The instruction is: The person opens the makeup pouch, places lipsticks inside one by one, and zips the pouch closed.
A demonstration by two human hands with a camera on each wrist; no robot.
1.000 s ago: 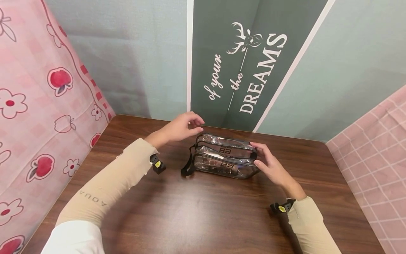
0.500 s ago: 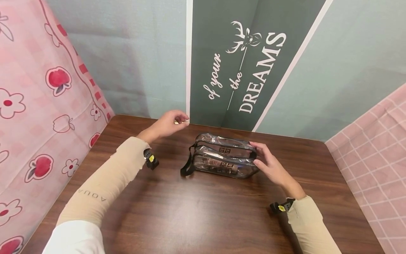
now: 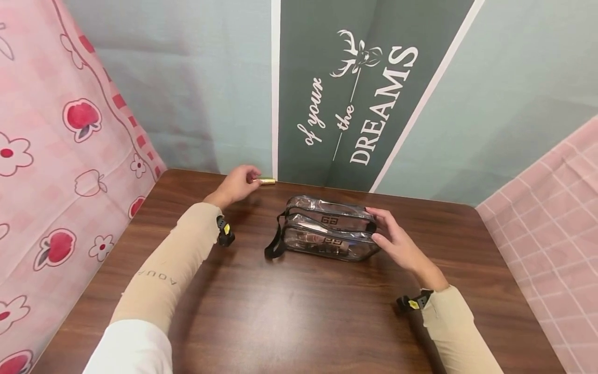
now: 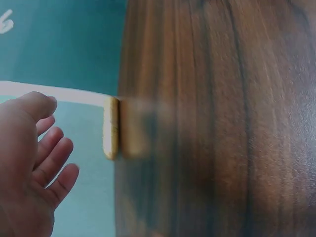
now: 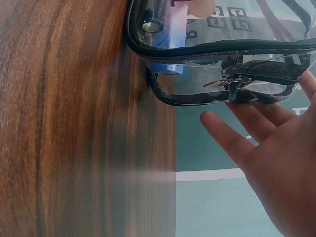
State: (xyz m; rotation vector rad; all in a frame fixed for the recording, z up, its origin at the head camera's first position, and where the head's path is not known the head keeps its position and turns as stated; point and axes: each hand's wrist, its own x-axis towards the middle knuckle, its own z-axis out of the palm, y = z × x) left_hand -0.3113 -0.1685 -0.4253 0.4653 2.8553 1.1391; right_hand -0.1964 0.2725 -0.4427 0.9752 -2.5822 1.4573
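Observation:
My left hand (image 3: 237,184) is near the table's back edge, left of the bag. A slim yellow stick-shaped item (image 3: 266,181) lies just beyond its fingertips; in the left wrist view, the fingers are loosely bent and a gap separates them from the yellow stick (image 4: 110,127). A clear zip pouch (image 3: 327,226) with black trim, a side strap and a printed logo sits on the table. My right hand (image 3: 397,241) rests its fairly straight fingers against the pouch's right end. Through the plastic show a blue-and-pink box (image 5: 174,34) and a dark cylinder (image 5: 154,17).
The brown wooden table (image 3: 280,311) meets a green and blue-grey cloth backdrop (image 3: 210,88) printed with lettering. Pink patterned cloths hang at the left (image 3: 84,197) and right (image 3: 556,239). The pouch's black strap (image 3: 275,244) trails onto the table at its left.
My left hand has moved left, away from the pouch, and the yellow stick has come into view beside its fingertips. The right hand stays at the pouch's end.

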